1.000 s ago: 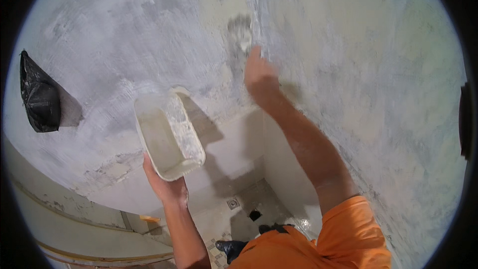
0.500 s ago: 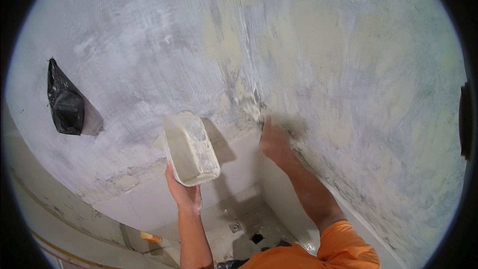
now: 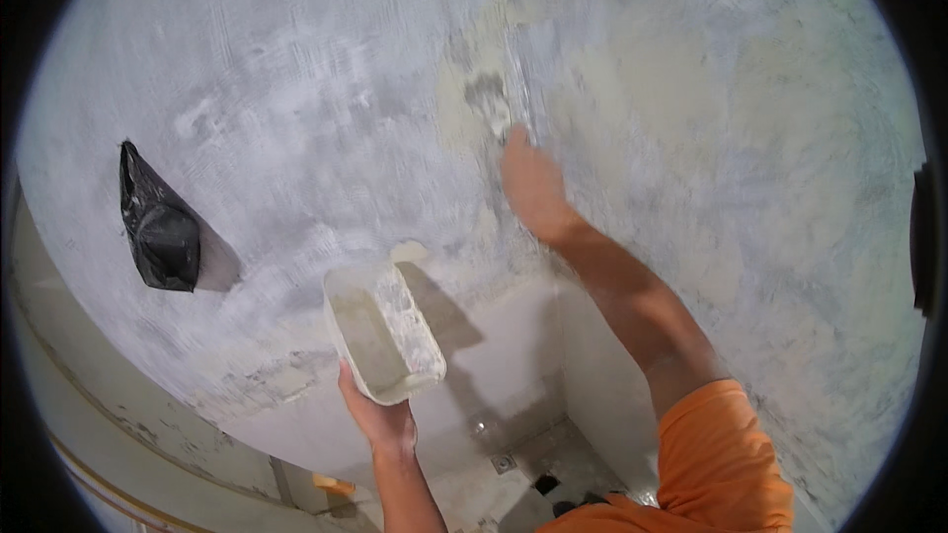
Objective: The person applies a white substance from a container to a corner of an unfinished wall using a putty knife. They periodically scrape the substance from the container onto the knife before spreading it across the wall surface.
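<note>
My left hand [image 3: 381, 422] grips the lower end of a white plastic tub [image 3: 427, 334], held up near the wall. Pale paste is smeared along the tub's right inner side. Against the wall corner, higher up, my right hand [image 3: 533, 183] is closed around a putty knife [image 3: 494, 111]. Its handle is hidden in my fist, and the blade is blurred, at or very near the plastered wall [image 3: 326, 153]. Pale, still-damp-looking patches of filler [image 3: 476, 49] lie around the blade.
A black plastic wrapping [image 3: 163, 237] sticks out from the left wall. Below are white lower wall panels [image 3: 602, 365], a floor with a drain [image 3: 504, 463] and a dark hole [image 3: 545, 485]. Something yellow-orange [image 3: 334, 485] lies at the lower left.
My right hand has moved up along the corner with the putty knife, whose blade now shows. The tub in my left hand sits slightly lower in view, as the whole view has shifted.
</note>
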A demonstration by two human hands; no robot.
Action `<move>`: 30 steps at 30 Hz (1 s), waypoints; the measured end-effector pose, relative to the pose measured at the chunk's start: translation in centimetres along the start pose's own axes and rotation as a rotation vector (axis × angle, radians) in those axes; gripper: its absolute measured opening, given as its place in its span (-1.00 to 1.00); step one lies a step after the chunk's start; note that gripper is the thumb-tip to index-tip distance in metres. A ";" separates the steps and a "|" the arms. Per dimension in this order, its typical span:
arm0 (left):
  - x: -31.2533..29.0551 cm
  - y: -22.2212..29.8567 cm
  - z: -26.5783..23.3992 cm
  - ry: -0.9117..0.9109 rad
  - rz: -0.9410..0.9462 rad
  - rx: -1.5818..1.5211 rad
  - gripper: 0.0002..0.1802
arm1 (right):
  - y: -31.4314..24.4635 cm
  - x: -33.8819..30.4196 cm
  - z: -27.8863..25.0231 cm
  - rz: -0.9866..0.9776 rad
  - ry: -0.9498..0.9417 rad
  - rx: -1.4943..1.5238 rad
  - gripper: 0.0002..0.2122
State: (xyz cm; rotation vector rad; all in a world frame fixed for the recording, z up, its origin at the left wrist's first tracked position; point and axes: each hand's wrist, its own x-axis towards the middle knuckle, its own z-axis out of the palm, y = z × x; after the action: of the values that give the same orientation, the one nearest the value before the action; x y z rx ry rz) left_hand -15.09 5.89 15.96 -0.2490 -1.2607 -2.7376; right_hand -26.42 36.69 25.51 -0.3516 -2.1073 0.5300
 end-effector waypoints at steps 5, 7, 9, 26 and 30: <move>-0.7 -1.3 2.0 0.032 -0.161 -0.112 -0.47 | 9.4 -15.5 6.6 0.140 -0.283 -0.109 -0.82; -0.8 -1.2 2.3 0.028 -0.202 -0.126 -0.44 | 10.3 -17.7 4.6 0.154 -0.304 -0.057 -0.78; -0.8 -1.0 2.1 0.016 -0.210 -0.149 -0.42 | 8.5 -17.7 0.4 0.028 -0.486 -0.304 -0.72; -1.6 -0.8 0.9 0.087 -0.219 -0.119 -0.39 | 4.6 -6.8 2.6 0.071 -0.161 -0.176 -0.72; -1.9 -1.3 0.6 0.072 -0.177 -0.128 -0.35 | 11.1 -16.7 4.8 0.087 -0.553 -0.202 -0.67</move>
State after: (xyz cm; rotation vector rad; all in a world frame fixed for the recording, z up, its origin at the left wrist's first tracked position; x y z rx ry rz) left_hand -13.43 7.27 14.98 -0.0520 -1.1424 -2.9514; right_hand -20.70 37.91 5.76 -0.4514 -2.7015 0.5046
